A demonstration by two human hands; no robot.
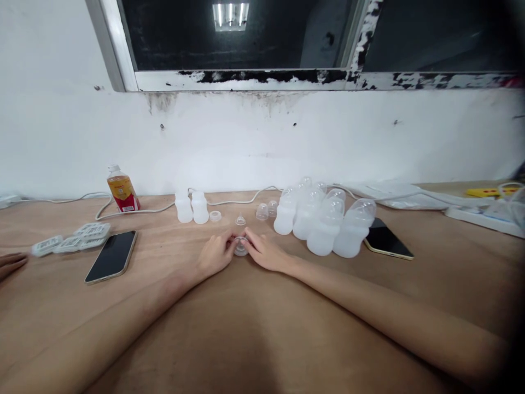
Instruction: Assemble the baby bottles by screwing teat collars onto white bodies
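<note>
My left hand (pixel 215 253) and my right hand (pixel 264 250) meet at the middle of the table. Their fingers close from both sides on a small translucent ring-shaped bottle part (pixel 241 250); its exact make is too small to tell. Just beyond the fingertips stands a clear bottle nipple (pixel 240 220). A white collar ring (pixel 215 216) lies farther left, beside two uncapped milky baby bottles (pixel 200 208). Behind my right hand are two clear dome caps (pixel 261 212). Several baby bottles with dome caps (pixel 322 232) stand grouped to the right.
A phone (pixel 111 257) and several flat white packs (pixel 82 238) lie at left, near another person's hand (pixel 12 264). A drink bottle (pixel 123 190) stands by the wall. At right are a second phone (pixel 388 239), a plastic bag (pixel 397 194) and a power strip (pixel 486 218). A white cable (pixel 229 203) runs behind.
</note>
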